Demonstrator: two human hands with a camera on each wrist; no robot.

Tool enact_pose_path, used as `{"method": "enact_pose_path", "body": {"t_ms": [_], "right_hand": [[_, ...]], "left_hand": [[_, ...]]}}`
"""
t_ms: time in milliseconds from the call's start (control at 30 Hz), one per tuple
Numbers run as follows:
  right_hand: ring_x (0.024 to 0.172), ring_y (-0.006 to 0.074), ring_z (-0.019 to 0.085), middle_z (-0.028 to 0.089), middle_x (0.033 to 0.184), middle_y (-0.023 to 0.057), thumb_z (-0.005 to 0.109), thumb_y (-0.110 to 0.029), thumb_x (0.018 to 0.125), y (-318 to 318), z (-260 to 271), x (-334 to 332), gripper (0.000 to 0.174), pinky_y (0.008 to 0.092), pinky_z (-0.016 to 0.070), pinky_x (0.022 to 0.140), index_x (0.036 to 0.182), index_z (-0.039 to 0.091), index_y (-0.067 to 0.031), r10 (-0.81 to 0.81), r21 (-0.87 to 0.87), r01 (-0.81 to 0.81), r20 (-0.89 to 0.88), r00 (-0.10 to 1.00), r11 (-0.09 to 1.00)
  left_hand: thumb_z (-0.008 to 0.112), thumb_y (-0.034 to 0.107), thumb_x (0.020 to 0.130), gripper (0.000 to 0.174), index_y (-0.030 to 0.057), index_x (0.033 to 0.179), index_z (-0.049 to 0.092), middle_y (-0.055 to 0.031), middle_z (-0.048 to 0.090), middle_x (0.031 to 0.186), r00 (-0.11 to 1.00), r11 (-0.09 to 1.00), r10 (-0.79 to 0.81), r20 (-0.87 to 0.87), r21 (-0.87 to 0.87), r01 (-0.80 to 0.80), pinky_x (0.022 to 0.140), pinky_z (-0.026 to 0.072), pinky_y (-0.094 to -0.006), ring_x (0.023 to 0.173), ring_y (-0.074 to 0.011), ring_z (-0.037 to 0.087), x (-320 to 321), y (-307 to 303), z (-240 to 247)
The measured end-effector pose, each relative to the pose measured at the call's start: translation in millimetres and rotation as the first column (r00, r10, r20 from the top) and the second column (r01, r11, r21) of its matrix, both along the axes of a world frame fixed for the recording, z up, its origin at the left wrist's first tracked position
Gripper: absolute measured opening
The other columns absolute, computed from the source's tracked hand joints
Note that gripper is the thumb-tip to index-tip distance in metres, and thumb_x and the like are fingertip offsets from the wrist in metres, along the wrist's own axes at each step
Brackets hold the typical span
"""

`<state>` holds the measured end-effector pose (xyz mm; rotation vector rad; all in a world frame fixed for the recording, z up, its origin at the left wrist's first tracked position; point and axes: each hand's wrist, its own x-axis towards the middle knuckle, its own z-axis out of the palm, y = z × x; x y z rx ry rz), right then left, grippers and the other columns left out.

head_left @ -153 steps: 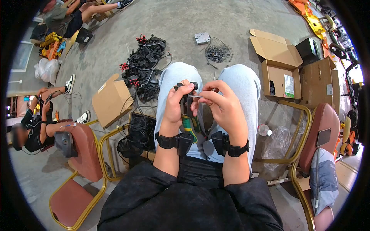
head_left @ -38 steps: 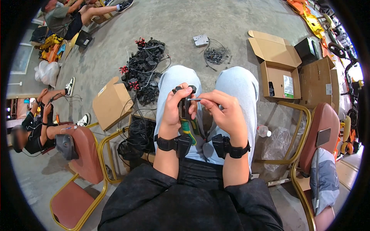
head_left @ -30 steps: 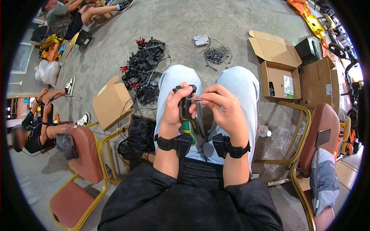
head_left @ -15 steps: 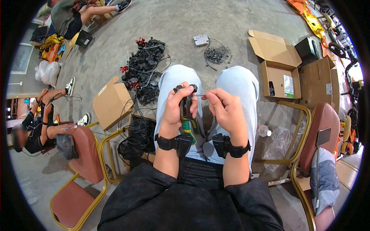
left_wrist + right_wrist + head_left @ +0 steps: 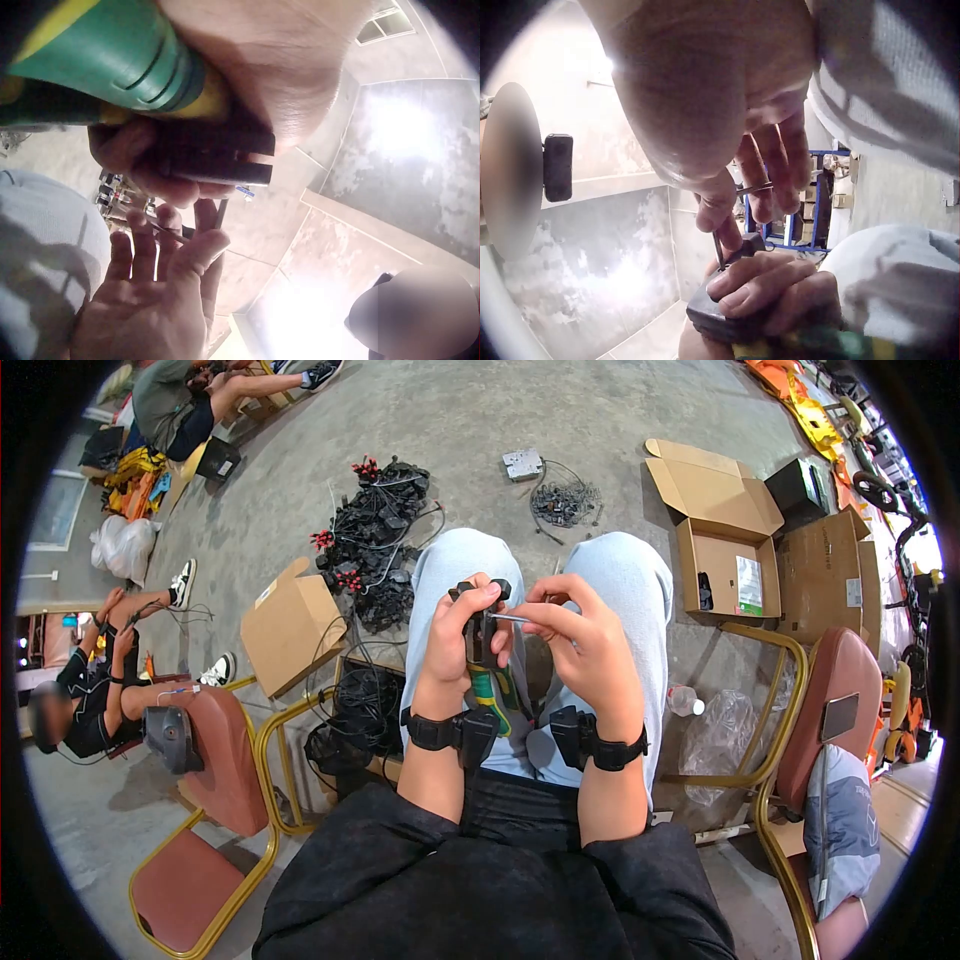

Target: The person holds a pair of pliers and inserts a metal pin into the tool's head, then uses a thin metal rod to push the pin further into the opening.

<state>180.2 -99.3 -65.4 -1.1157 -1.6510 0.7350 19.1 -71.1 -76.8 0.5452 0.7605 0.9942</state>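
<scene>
My left hand [image 5: 450, 640] grips pliers [image 5: 484, 685] with green-and-yellow handles and a dark head, held upright between the knees. In the left wrist view the two handles of the pliers [image 5: 120, 64] lie along the palm, and the dark slotted head juts past the fingers. From the right, my right hand [image 5: 590, 645] pinches a thin metal hex key [image 5: 510, 618] between thumb and fingers. The right wrist view shows the bent hex key [image 5: 718, 251] with one end at a small hole in the dark head [image 5: 712, 311]. Left-hand fingers cover part of that head.
Ahead on the floor lie a pile of black parts [image 5: 375, 530] and a smaller heap of small dark pieces [image 5: 565, 503]. An opened cardboard box [image 5: 728, 560] stands at right. Chairs [image 5: 225, 760] flank both sides. Two other people sit at left.
My right hand has turned on the hex key: its fingers were bunched further right half a second ago, and now reach nearer the pliers. The left hand and pliers stay almost still.
</scene>
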Motion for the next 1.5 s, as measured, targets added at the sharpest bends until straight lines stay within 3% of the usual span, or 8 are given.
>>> {"method": "enact_pose_path", "body": {"t_ms": [133,400,633,800,1000,1233,1433,1500], "right_hand": [[0.078,0.0254,0.062,0.059,0.092,0.0090,0.066,0.003,0.074,0,1,-2,0.019,0.0329,0.0495,0.068,0.091,0.068,-0.0057,-0.047,0.099,0.040,0.066,0.997,0.994],[0.056,0.0247,0.062,0.060,0.064,0.0129,0.060,-0.008,0.087,-5,6,-4,0.007,0.0325,0.0468,0.052,0.089,0.066,-0.0046,-0.063,-0.296,0.039,-0.072,0.995,0.954],[0.051,0.0235,0.060,0.060,0.060,0.0120,0.061,-0.010,0.088,-8,9,-2,0.008,0.0313,0.0452,0.049,0.089,0.067,-0.0044,-0.057,-0.465,0.018,-0.070,0.996,0.885],[0.062,0.0214,0.061,0.061,0.074,0.0093,0.065,-0.009,0.084,-4,2,1,0.010,0.0305,0.0473,0.056,0.092,0.069,-0.0066,-0.038,-0.160,0.039,0.007,0.999,0.986],[0.086,0.0262,0.062,0.061,0.102,0.0093,0.067,-0.001,0.076,-2,1,2,0.021,0.0338,0.0497,0.073,0.096,0.070,-0.0068,0.004,-0.042,-0.004,-0.018,1.000,0.999],[0.091,0.0265,0.063,0.061,0.102,0.0094,0.067,0.002,0.074,0,-2,0,0.023,0.0347,0.0507,0.073,0.095,0.070,-0.0073,-0.013,0.077,0.012,0.015,1.000,0.997],[0.071,0.0232,0.066,0.065,0.081,0.0104,0.064,-0.004,0.082,-4,7,0,0.011,0.0306,0.0506,0.062,0.092,0.068,-0.0031,-0.018,-0.175,0.007,-0.058,0.998,0.985],[0.065,0.0198,0.065,0.065,0.075,0.0115,0.064,-0.007,0.085,-6,16,-1,0.010,0.0279,0.0491,0.058,0.091,0.068,-0.0019,-0.019,-0.507,-0.076,-0.179,0.984,0.858]], "left_hand": [[0.057,0.022,0.087,0.020,0.0075,0.078,0.048,-0.0053,0.049,0.055,0.999,1.000,-0.024,-0.030,0.006,0.024,0.036,0.0418,-0.0264,0.040,-0.0139,0.049,0,-1,1],[0.057,0.022,0.087,0.020,0.0068,0.077,0.047,-0.0069,0.049,0.053,0.998,0.999,0.036,-0.053,-0.019,-0.037,0.037,0.0417,-0.0263,0.039,-0.0149,0.048,5,-2,4],[0.056,0.023,0.087,0.021,0.0062,0.077,0.047,-0.0078,0.050,0.051,0.999,1.000,-0.016,-0.041,0.000,0.016,0.037,0.0416,-0.0261,0.037,-0.0157,0.048,1,-1,2],[0.056,0.023,0.087,0.021,0.0068,0.077,0.048,-0.0075,0.050,0.051,0.999,1.000,-0.022,-0.027,-0.011,0.022,0.037,0.0414,-0.0259,0.038,-0.0156,0.048,0,-1,2],[0.056,0.023,0.087,0.021,0.0073,0.076,0.047,-0.0056,0.050,0.055,0.998,1.000,0.023,-0.060,-0.003,-0.024,0.036,0.0421,-0.0258,0.039,-0.0141,0.048,2,-1,3],[0.056,0.022,0.087,0.021,0.0069,0.076,0.047,-0.0056,0.049,0.058,1.000,1.000,0.018,-0.016,-0.010,-0.018,0.036,0.0426,-0.0263,0.041,-0.0135,0.049,0,-1,2],[0.055,0.022,0.088,0.021,0.0073,0.076,0.047,-0.0070,0.050,0.052,0.997,1.000,-0.012,-0.082,0.015,0.013,0.038,0.0411,-0.0259,0.038,-0.0158,0.047,4,-2,5],[0.055,0.023,0.088,0.021,0.0073,0.077,0.047,-0.0075,0.050,0.051,0.993,1.000,0.008,-0.118,0.007,-0.008,0.038,0.0405,-0.0259,0.037,-0.0165,0.047,4,-2,4]]}}
